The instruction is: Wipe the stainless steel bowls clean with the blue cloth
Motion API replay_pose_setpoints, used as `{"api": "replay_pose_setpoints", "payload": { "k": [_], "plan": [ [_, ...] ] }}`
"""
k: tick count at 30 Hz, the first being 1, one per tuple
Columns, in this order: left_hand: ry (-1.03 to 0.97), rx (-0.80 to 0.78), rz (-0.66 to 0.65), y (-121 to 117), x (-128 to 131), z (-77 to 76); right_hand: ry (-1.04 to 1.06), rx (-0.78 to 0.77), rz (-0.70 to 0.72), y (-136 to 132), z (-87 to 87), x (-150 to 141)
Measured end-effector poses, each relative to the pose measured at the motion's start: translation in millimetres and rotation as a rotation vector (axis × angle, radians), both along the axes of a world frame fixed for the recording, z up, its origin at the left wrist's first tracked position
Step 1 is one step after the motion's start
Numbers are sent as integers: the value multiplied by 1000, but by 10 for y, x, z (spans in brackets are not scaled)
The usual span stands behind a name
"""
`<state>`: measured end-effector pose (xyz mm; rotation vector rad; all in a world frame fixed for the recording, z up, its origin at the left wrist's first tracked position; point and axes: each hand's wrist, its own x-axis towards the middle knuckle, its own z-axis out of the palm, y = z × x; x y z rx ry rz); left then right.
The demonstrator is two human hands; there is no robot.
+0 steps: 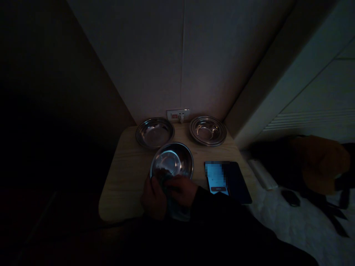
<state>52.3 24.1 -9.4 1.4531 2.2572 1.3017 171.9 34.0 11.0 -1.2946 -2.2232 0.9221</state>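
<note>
The room is dim. A steel bowl (172, 160) stands tilted at the near middle of a small wooden table (126, 177). My left hand (154, 199) grips its near rim, fingers curled. My right hand (181, 190) is closed on a bluish cloth (173, 208) pressed against the bowl's near edge. Two more steel bowls stand behind it, one on the left (154, 132) and one on the right (208, 130).
A lit phone (219, 179) lies on the table beside a dark tablet-like slab (238, 181) at the right. A wall socket (178, 115) with a plug sits behind the bowls. At the right are a white bed surface (291, 225) and a brown soft object (318, 162).
</note>
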Motion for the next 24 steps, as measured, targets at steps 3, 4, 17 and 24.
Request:
{"api": "replay_pose_setpoints", "payload": {
  "k": [3, 4, 17, 24],
  "plan": [
    [17, -28, 35, 20, -28, 18, 72, 71, 120, -55, -4, -12],
    [21, -49, 13, 31, -44, 31, 16, 102, 163, -67, -3, 26],
    [85, 23, -93, 165, -61, 70, -365, 233, 174, -44, 3, 249],
    [81, 93, -109, 218, 5, 235, -123, 290, 97, 10, -61, -75]
  ]
}}
